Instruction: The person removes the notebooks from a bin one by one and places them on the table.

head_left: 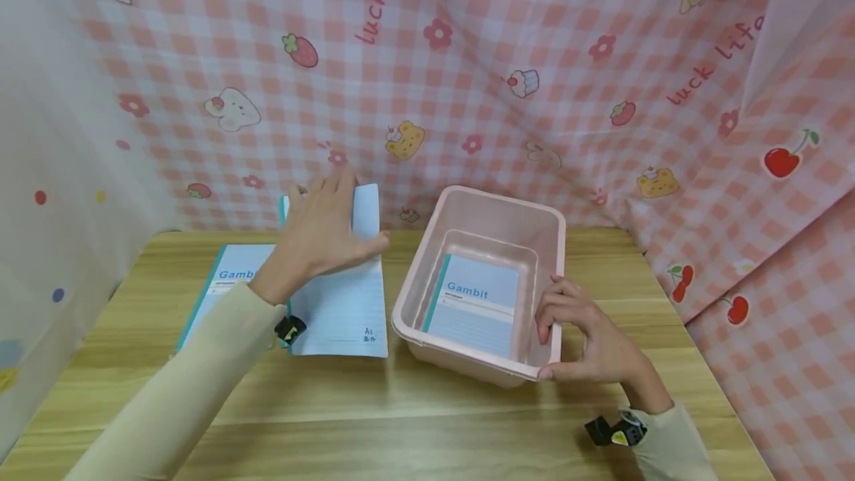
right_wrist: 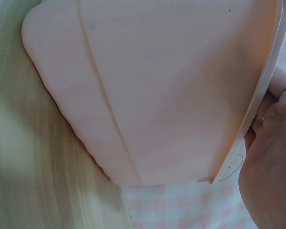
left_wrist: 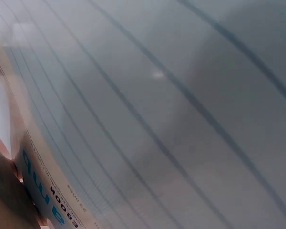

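Observation:
My left hand (head_left: 317,232) holds a light blue notebook (head_left: 341,310) with a teal spine, left of the box. Ruled lines on its cover (left_wrist: 157,119) fill the left wrist view, close to the camera. The hand hides much of the notebook's upper part in the head view. My right hand (head_left: 591,340) grips the right rim of a pale pink plastic box (head_left: 410,273), near its front corner. Inside the box lies a notebook (head_left: 470,310) marked "Gambit", cover up. The right wrist view shows the box's outer wall (right_wrist: 162,95) and the palm by the rim.
Another "Gambit" notebook (head_left: 230,257) lies on the left of the wooden table (head_left: 427,436), partly hidden by my left arm. A pink checked curtain (head_left: 427,87) hangs behind the table and along its right side. A pale cloth (head_left: 60,139) hangs at the left.

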Demonstrator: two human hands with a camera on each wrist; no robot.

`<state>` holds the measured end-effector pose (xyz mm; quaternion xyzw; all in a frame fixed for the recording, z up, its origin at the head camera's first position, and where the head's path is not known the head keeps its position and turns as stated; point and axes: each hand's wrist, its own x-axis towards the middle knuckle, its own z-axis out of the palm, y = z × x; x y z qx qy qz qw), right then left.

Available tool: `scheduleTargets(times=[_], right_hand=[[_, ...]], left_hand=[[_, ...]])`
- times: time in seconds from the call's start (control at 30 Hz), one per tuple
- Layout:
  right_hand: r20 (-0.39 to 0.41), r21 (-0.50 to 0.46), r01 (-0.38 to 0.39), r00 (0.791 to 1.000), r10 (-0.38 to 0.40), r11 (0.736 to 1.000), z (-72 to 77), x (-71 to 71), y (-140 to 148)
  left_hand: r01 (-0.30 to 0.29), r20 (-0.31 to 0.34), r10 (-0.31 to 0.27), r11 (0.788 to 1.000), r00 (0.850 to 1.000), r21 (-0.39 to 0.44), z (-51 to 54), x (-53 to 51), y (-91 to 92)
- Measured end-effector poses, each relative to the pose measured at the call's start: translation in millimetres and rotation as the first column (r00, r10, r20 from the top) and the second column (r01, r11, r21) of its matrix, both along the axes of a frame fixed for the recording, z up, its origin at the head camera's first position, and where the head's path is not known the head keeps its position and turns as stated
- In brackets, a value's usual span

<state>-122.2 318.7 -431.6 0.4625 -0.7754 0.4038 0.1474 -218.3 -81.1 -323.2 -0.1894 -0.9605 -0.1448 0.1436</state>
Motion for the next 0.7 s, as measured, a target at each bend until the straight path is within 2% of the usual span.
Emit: scheduleTargets(times=[0.17, 0.43, 0.7], right_hand=[[0.001, 0.002, 0.007, 1.000, -0.007, 1.000, 0.4, 0.7, 0.5], [0.006, 0.003, -0.001, 1.000, 0.001, 1.000, 2.4, 1.8, -0.7], [0.004, 0.005, 0.004, 1.000, -0.004, 1.000, 1.5, 1.1, -0.3]], left_hand=[[0.013, 0.000, -0.013, 0.999, 1.000, -0.038, -25.0, 15.6, -10.1], [0.003, 0.053, 0.002, 0.995, 0.999, -0.098, -67.2, 40.9, -23.3], [0.021, 0.028, -0.017, 0.989, 0.999, -0.145, -104.4, 58.2, -24.9]])
